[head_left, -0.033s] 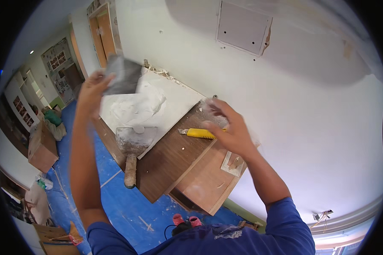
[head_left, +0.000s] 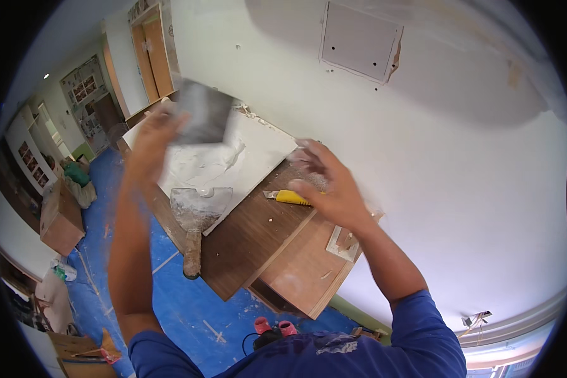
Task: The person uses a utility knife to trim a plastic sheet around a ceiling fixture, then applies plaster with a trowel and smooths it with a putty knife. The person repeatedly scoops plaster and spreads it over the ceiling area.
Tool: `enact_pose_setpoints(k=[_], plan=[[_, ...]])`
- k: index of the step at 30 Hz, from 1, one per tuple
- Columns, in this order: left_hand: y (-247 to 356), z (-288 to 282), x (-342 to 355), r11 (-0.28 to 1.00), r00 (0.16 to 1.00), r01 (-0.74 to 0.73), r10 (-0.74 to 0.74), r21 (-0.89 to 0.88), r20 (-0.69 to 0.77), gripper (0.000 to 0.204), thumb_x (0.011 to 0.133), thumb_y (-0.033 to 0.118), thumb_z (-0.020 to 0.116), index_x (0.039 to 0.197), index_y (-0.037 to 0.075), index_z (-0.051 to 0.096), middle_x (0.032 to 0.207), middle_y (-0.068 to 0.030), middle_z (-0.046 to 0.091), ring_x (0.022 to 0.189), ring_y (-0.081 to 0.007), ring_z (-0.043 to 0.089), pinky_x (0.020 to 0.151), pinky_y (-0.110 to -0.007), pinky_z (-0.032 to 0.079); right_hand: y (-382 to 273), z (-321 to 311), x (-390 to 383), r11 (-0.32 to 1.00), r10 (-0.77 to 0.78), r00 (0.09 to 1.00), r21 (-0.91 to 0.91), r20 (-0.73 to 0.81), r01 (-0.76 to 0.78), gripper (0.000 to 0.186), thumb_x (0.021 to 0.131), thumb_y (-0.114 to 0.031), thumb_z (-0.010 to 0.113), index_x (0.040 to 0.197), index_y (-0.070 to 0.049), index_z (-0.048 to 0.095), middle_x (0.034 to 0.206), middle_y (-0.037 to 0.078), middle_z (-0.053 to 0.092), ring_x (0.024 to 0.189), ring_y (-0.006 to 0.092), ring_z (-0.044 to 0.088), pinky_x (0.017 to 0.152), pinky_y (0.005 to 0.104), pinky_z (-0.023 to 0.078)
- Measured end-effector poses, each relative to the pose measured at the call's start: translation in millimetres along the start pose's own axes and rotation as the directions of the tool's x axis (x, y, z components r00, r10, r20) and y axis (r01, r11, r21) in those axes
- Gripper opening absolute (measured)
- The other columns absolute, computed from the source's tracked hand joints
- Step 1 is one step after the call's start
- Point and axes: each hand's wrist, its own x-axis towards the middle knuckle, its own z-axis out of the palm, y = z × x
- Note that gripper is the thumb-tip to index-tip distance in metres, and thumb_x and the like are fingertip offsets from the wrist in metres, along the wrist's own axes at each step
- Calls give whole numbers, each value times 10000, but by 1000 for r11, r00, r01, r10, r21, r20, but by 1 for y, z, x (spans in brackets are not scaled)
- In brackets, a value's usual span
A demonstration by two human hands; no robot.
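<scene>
The dark-grey, flat rectangular plate [head_left: 206,116] contrasts with the yellow, slim plastic-handled cutter [head_left: 290,197] and brown, streak-grained wooden board [head_left: 249,236].

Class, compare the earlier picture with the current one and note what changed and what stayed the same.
The left hand has moved to the right, carrying the grey flat blade with it. The right hand has shifted slightly left. Nothing was newly grasped or released. The scraper, yellow cutter knife and white board stayed put.
</scene>
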Motion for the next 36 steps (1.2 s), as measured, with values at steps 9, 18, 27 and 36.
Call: enact_pose_setpoints(k=[9, 18, 27, 36], plan=[[18, 67, -74, 853, 986, -169, 153, 493, 72, 336, 918, 79, 767, 1223, 33, 635, 1137, -69, 694, 998, -115, 649, 849, -264, 521, 6, -31, 61, 840, -257, 930, -536, -265, 79, 426, 982, -307, 703, 1174, 71, 658, 976, 234, 743, 887, 301, 741, 787, 395, 575], [-7, -101, -199, 957, 755, -95, 248, 273, -606, 166, 1064, 170, 590, 1131, 32, 652, 1035, -18, 638, 851, -84, 541, 743, -256, 415, 44, -111, 152, 270, -511, 841, -962, -177, -39, 352, 957, -252, 661, 1059, 84, 684, 877, 309, 704, 827, 464, 707, 755, 526, 556], [-22, -182, -294, 963, 562, -4, 225, 269, -796, 165, 1087, 224, 570, 1115, 76, 638, 1013, -7, 616, 803, -87, 514, 727, -242, 393, 18, -88, 165, 373, -271, 944, -924, -191, -80, 357, 946, -241, 646, 1081, 88, 665, 959, 299, 715, 885, 487, 695, 836, 534, 546], [-19, -195, -322, 946, 571, -11, 273, 325, -774, 206, 1112, 214, 511, 1142, 42, 620, 1014, -20, 607, 820, -98, 500, 750, -250, 389, -10, -112, 189, 233, -130, 991, -972, -15, 16, 382, 949, -263, 674, 1181, 40, 652, 1020, 269, 721, 985, 455, 676, 874, 489, 524]])
